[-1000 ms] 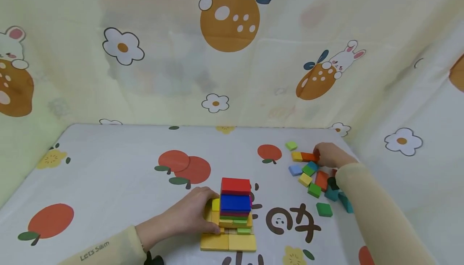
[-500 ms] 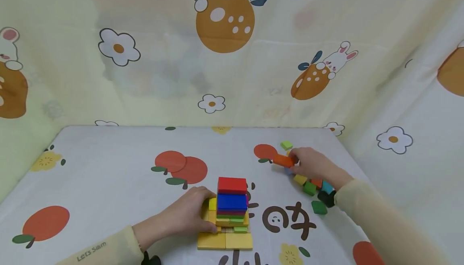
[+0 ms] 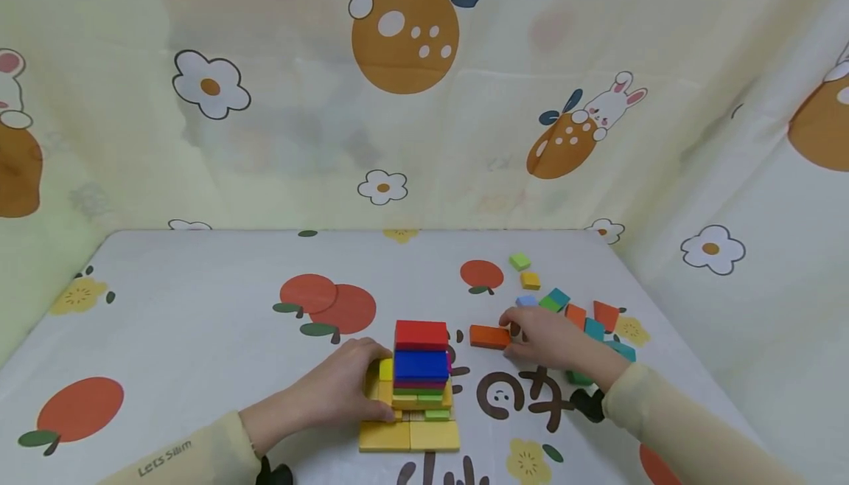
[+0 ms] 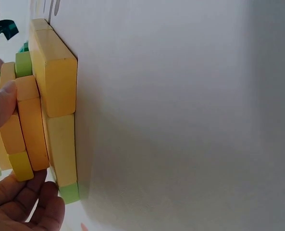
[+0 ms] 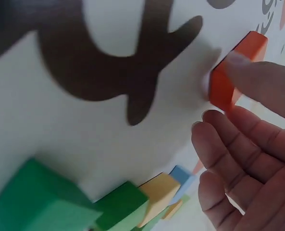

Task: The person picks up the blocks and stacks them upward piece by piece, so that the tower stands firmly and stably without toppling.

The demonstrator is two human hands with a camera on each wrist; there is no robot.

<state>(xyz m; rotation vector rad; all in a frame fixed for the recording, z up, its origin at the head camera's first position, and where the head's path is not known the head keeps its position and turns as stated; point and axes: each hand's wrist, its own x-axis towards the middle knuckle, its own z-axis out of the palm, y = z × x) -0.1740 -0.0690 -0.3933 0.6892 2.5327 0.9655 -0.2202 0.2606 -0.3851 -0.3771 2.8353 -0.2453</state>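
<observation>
Left hand (image 3: 340,384) grips the stack (image 3: 421,367); right of it, right hand (image 3: 547,337) pinches a likely light, rigid orange block (image 3: 488,337), sensibly by one end.

smooth matt orange block (image 3: 488,337), creased cloth backdrop (image 3: 285,153)

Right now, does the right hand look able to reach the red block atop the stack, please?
Probably yes: the red block lies uncovered, with the left hand holding the stack lower down, though the right hand may first need to release the orange block.
</observation>
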